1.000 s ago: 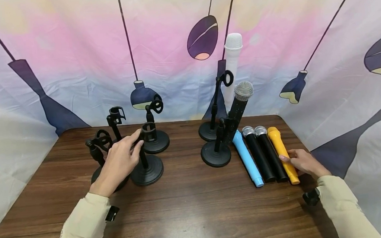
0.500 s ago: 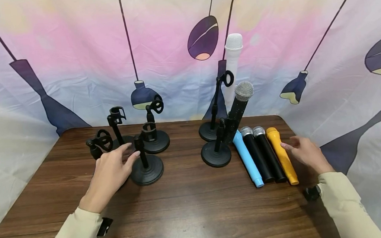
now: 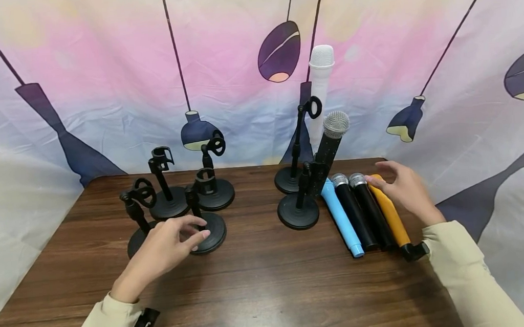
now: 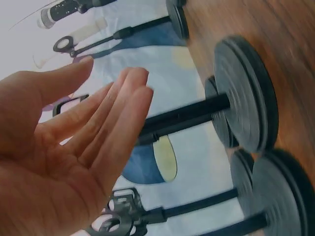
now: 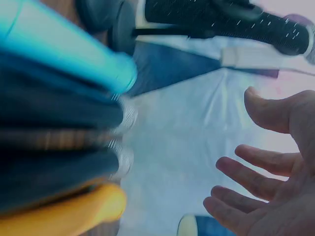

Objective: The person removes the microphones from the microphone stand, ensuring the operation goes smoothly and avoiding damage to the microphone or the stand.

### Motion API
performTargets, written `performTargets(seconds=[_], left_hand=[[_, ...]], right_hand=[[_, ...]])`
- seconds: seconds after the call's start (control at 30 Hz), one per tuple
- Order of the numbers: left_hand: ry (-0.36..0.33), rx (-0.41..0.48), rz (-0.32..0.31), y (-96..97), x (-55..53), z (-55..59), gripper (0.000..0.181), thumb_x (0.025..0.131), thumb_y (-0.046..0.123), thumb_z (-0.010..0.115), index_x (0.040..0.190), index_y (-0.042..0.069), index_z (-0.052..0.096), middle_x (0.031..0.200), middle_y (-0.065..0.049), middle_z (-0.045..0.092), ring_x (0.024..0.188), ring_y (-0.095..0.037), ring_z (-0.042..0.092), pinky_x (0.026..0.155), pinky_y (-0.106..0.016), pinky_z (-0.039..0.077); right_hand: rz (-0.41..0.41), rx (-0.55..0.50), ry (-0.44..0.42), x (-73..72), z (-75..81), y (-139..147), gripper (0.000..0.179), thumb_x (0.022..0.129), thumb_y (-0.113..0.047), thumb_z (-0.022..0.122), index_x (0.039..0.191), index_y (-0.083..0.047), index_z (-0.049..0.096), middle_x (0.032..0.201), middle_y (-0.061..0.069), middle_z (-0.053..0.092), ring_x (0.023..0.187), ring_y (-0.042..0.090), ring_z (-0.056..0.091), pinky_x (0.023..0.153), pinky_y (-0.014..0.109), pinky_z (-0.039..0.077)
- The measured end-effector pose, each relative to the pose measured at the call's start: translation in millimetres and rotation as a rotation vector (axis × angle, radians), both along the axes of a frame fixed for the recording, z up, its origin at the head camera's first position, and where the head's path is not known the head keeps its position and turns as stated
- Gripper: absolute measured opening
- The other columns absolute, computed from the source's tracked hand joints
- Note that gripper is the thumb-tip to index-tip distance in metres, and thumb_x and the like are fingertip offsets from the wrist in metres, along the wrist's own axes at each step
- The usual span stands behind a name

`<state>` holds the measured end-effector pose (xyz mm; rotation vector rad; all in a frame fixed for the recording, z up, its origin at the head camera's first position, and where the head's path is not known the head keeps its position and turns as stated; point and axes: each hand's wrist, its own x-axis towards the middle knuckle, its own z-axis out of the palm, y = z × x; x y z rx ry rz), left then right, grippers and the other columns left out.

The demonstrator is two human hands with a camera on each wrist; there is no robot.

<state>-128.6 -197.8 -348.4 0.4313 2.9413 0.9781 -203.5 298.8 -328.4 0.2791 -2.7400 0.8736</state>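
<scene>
Cream-sleeved right hand (image 3: 406, 190), fingers (image 5: 252, 178) apart

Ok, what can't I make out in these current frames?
Head view, yellow plastic microphone: lower end covered by the black wrist-worn camera.
Head view, white mesh-headed microphone: lower end hidden behind the speckled black microphone.
Left wrist view, black round-based stand: upper pole partly hidden behind the left hand.
Right wrist view, two plain black microphones: blurred, lower ends cut off by the left edge.
</scene>
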Motion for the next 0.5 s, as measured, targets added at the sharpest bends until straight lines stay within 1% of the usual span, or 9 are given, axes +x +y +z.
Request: performTargets(seconds=[0.17, 0.3, 0.37, 0.5], left_hand=[[-0.031, 0.066, -0.092, 12.8, -2.5, -5.2, 0.032, 0.100, 0.029, 0.068, 0.125, 0.010, 0.067, 0.102, -0.001, 0.073, 0.080, -0.012, 0.069, 0.066, -0.034, 0.054], [-0.053, 0.116, -0.140, 24.0, -3.1, -8.3, 0.031, 0.101, 0.034, 0.066, 0.124, 0.013, 0.066, 0.108, 0.001, 0.071, 0.096, -0.016, 0.069, 0.082, -0.039, 0.055], [-0.071, 0.145, -0.156, 28.9, -4.1, -9.5, 0.035, 0.101, 0.037, 0.065, 0.128, 0.015, 0.064, 0.112, 0.003, 0.070, 0.104, -0.017, 0.067, 0.089, -0.042, 0.054], [-0.122, 0.227, -0.200, 36.1, -8.1, -12.1, 0.046, 0.101, 0.038, 0.064, 0.141, 0.017, 0.055, 0.116, 0.003, 0.070, 0.109, -0.017, 0.066, 0.097, -0.046, 0.050]], right_hand=[[0.063, -0.079, -0.036, -6.3, 8.8, -21.4, 0.062, 0.099, -0.032, 0.069, 0.143, 0.007, 0.049, 0.140, 0.031, 0.052, 0.127, 0.048, 0.051, 0.101, 0.062, 0.041], [0.112, -0.152, -0.077, -13.5, 11.7, -37.9, 0.068, 0.098, -0.031, 0.070, 0.148, 0.007, 0.044, 0.146, 0.030, 0.047, 0.133, 0.046, 0.047, 0.107, 0.060, 0.039], [0.139, -0.186, -0.093, -18.1, 11.5, -44.6, 0.070, 0.097, -0.030, 0.072, 0.149, 0.005, 0.041, 0.148, 0.028, 0.045, 0.134, 0.045, 0.047, 0.107, 0.059, 0.039], [0.193, -0.230, -0.121, -27.2, 8.8, -55.2, 0.074, 0.096, -0.030, 0.073, 0.152, 0.003, 0.038, 0.151, 0.026, 0.043, 0.137, 0.044, 0.045, 0.106, 0.058, 0.041]])
